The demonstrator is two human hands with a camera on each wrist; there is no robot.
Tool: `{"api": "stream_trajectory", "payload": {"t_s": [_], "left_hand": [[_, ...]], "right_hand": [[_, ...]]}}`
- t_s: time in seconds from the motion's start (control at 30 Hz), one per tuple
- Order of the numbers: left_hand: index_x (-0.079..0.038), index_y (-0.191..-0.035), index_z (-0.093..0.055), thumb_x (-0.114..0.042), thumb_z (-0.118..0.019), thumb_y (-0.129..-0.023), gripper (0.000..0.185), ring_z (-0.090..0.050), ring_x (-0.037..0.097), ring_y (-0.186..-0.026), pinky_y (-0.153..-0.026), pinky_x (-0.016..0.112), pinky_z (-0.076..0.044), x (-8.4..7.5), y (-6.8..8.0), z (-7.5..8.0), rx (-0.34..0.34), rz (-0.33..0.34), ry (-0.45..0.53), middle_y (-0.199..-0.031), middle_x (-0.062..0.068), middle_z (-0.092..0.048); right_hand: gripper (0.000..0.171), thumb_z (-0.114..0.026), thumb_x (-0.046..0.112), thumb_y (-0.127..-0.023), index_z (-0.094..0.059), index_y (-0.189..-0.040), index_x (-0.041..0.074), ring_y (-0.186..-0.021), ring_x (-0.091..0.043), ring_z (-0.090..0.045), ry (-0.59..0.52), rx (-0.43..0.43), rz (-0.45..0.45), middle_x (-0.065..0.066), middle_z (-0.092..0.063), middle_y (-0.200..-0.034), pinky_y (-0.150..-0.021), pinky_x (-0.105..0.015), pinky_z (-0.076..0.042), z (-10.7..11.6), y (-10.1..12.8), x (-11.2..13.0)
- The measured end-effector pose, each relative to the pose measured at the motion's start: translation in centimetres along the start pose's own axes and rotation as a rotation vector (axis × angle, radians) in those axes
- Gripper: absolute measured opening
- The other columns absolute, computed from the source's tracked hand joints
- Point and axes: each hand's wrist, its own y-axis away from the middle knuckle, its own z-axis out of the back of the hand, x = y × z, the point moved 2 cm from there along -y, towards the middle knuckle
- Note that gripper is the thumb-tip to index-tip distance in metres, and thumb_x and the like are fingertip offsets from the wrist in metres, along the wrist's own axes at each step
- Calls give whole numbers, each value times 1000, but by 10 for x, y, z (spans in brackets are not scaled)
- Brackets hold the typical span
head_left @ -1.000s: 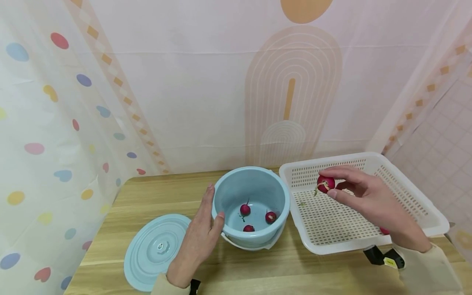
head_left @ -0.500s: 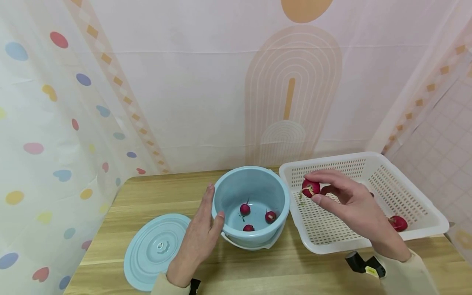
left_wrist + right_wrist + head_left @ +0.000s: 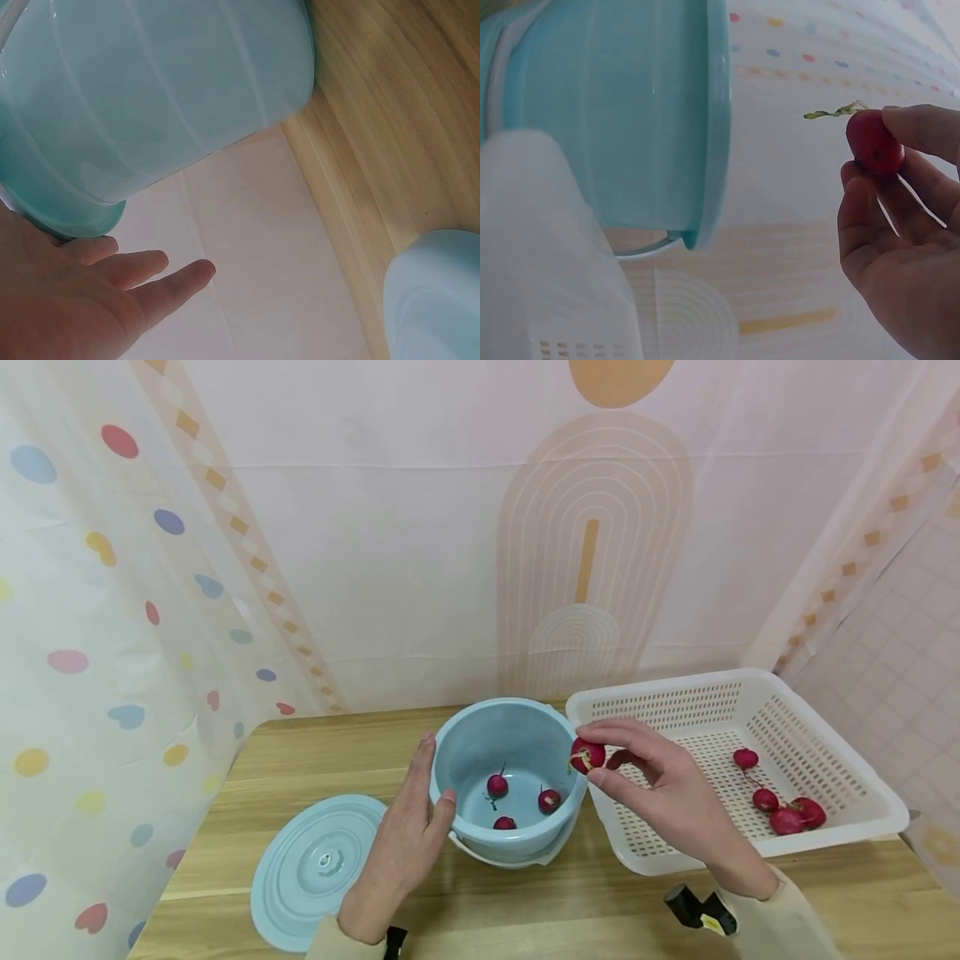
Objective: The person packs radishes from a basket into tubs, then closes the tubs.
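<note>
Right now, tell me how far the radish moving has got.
Done: three radishes lie in the blue bowl. In hand: the right hand pinches a fourth radish at the bowl's rim, while the left hand rests flat against the bowl's side. Left: four radishes sit in the white basket, and the lid lies off on the table.

My head camera looks forward and down over the bench (image 3: 247, 752), taking in both hands and the blue pot (image 3: 510, 777) at mid distance. My left wrist view sits low, tight against the pot's outer wall (image 3: 157, 90). My right wrist view looks up past its rim (image 3: 716, 120); all three share the pot.
</note>
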Motion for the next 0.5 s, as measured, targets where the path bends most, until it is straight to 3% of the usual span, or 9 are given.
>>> {"api": "stream_trajectory", "payload": {"t_s": [0.23, 0.5], "left_hand": [[-11, -167, -15, -34, -46, -108, 70, -29, 34, -153, -116, 57, -33, 1, 0, 0, -6, -10, 3, -172, 11, -20], [-11, -167, -15, -34, -46, -108, 70, -31, 34, -152, -116, 57, -35, 1, 0, 0, -6, -14, 14, -172, 10, -19]], "right_hand": [[42, -75, 2, -93, -70, -132, 16, -113, -16, -64, 38, 22, -62, 3, -64, -134, -88, -24, -57, -13, -3, -4], [36, -76, 2, -92, -72, -128, 9, -110, -16, -64, 100, 54, 35, 0, -68, -128, -83, -28, -57, -27, -9, -10]]}}
